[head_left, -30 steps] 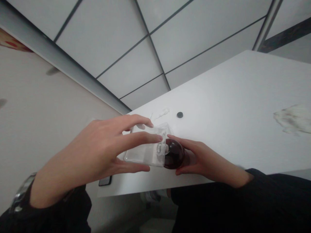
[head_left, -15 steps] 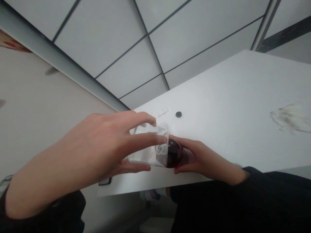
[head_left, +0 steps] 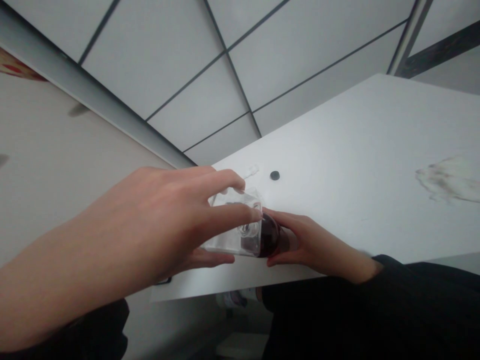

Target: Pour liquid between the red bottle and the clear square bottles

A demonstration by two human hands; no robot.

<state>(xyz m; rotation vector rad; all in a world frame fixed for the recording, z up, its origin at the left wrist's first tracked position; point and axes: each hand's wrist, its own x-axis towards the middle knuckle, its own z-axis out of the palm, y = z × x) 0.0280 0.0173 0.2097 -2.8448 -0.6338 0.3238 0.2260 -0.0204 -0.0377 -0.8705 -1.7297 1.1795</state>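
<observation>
Over the table, my left hand (head_left: 180, 215) is closed around a clear plastic container (head_left: 228, 242), fingers along its top side and thumb below. The bottle's neck and mouth seem to show through the container's clear wall. My right hand (head_left: 303, 240) wraps around a dark reddish-brown bottle (head_left: 269, 235) from the right. The container's rim meets or overlaps the bottle's rounded shoulder; whether they touch I cannot tell. Beyond the hands lies a small dark round cap (head_left: 275, 175). A small clear plastic piece (head_left: 252, 171) is just left of it.
The white table (head_left: 337, 150) narrows toward the left, with its near edge close to my body. A crumpled clear plastic bag (head_left: 448, 177) lies at the right. Part of a dark-edged flat object (head_left: 165, 280) shows under my left wrist. Panelled doors (head_left: 180, 65) stand behind the table.
My left hand and the clear container have shifted slightly right, closer over the bottle. The left forearm has swung a little lower in view. My right hand stays nearly in place on the bottle.
</observation>
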